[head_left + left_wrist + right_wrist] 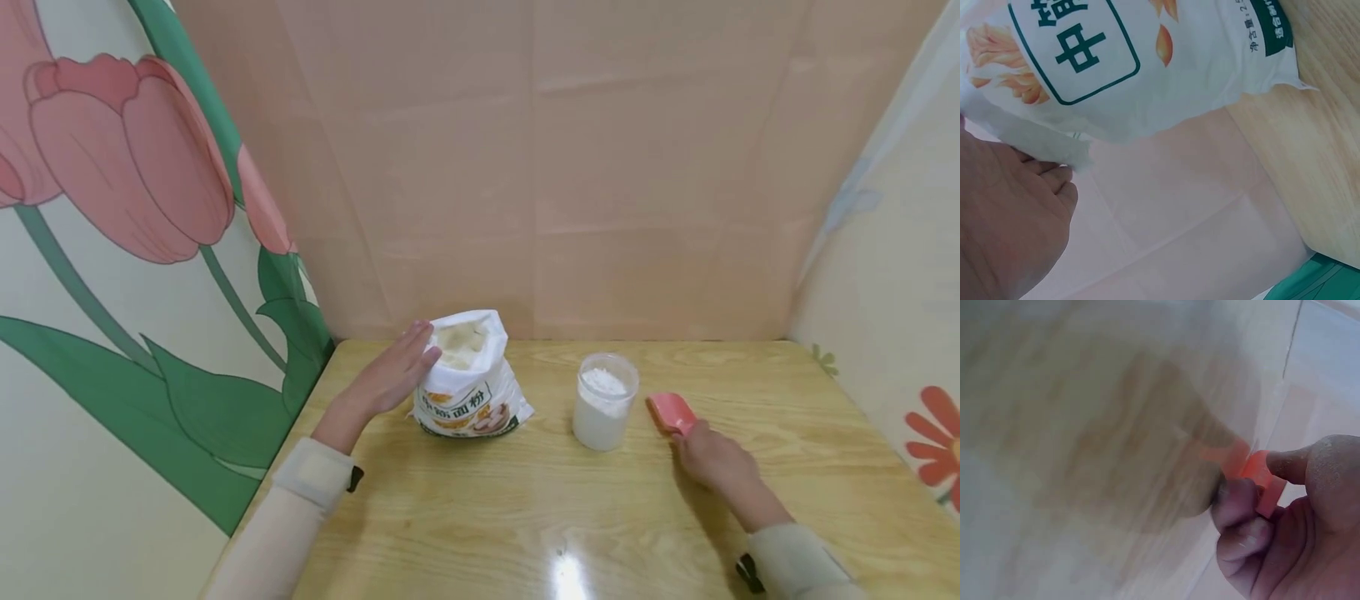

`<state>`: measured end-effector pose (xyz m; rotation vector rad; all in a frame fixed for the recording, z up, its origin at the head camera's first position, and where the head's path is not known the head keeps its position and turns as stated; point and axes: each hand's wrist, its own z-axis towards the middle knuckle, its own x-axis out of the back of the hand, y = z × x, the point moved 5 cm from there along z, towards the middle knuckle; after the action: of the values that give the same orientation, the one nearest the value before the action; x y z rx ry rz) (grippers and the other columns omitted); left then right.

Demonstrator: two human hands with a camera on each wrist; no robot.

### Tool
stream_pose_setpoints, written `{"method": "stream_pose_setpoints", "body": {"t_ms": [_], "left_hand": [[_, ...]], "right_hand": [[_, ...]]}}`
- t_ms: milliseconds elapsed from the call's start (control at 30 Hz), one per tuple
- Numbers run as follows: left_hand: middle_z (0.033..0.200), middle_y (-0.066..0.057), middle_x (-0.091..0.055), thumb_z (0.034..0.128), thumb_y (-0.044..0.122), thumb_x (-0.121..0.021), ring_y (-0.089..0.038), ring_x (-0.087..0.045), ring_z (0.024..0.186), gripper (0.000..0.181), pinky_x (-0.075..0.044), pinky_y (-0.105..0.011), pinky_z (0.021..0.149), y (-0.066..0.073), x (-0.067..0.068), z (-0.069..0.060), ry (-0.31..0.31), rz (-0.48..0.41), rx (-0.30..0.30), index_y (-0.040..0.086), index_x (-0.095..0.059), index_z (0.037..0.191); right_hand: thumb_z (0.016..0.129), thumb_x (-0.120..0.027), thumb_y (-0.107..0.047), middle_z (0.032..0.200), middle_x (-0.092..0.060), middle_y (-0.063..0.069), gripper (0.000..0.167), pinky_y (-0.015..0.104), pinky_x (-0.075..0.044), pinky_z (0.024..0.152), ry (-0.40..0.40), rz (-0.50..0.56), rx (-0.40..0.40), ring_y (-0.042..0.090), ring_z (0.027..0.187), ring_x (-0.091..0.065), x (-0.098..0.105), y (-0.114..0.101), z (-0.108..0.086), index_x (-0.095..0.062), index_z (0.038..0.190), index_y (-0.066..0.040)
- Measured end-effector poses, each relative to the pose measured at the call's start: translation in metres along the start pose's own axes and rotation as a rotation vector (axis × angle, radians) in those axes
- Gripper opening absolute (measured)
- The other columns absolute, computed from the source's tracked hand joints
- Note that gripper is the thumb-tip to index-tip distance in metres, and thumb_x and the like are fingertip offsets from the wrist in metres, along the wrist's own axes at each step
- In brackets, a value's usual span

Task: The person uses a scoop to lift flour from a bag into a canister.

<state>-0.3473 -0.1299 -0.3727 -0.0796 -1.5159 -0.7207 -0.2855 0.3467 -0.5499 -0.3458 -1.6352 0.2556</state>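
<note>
In the head view, a white flour bag (457,400) stands with its top rolled back, pale flour showing inside. My left hand (393,371) holds its left rim, thumb on the near side. The left wrist view has the fingers (1057,178) partly hidden behind the rim. Right of the bag stands a clear plastic jar (600,412) with white powder in it. My right hand (716,458) grips the handle of a pink scoop (671,412), whose blade is low over the table beside the jar. In the right wrist view, thumb and fingers pinch the handle (1266,487).
The wooden table (480,508) meets a paper-covered back panel (525,167). A wall with painted tulips (135,158) runs along the left, and a pale wall (892,275) along the right. Light glares on the table's near part.
</note>
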Motion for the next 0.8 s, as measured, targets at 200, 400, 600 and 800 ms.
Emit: {"method": "stream_pose_setpoints", "body": {"t_ms": [200,400,600,800], "left_hand": [[0.170,-0.004,-0.003,0.1044,0.064,-0.010,-0.022,0.000,0.157,0.081,-0.009,-0.043,0.127,-0.0008,0.0009,-0.0026,0.004,-0.005,0.000,0.008,-0.012,0.163],[0.170,-0.004,-0.005,0.1049,0.064,-0.010,-0.022,-0.002,0.157,0.080,-0.010,-0.043,0.127,0.0002,0.0002,-0.0043,0.007,-0.002,0.004,0.009,-0.013,0.163],[0.170,-0.003,-0.005,0.1045,0.064,-0.009,-0.019,0.001,0.157,0.080,-0.009,-0.043,0.127,0.0012,-0.0027,-0.0026,-0.007,-0.006,0.009,0.010,-0.013,0.163],[0.170,-0.003,-0.005,0.1039,0.065,-0.008,-0.019,0.000,0.157,0.081,-0.009,-0.042,0.127,-0.0002,-0.0027,-0.0048,-0.009,-0.005,0.036,0.010,-0.013,0.163]], "right_hand": [[0.106,-0.041,-0.035,0.097,-0.059,0.041,0.052,0.061,-0.052,0.070,-0.051,-0.006,0.005,0.055,0.086,-0.062,0.0018,-0.0004,0.0025,-0.048,0.105,0.016],[0.105,-0.045,-0.031,0.090,-0.061,0.036,0.044,0.056,-0.052,0.067,-0.054,-0.007,0.028,0.047,0.078,-0.063,0.0030,-0.0025,-0.0001,-0.051,0.095,0.011],[0.106,-0.043,-0.035,0.080,-0.057,0.022,0.046,0.043,-0.048,0.059,-0.098,0.020,0.026,0.031,0.067,-0.057,0.0012,0.0008,-0.0003,-0.050,0.092,0.008],[0.107,-0.041,-0.036,0.083,-0.059,0.024,0.046,0.047,-0.049,0.063,-0.090,0.015,0.051,0.033,0.070,-0.058,-0.0012,-0.0014,0.0012,-0.052,0.092,0.006]]}}
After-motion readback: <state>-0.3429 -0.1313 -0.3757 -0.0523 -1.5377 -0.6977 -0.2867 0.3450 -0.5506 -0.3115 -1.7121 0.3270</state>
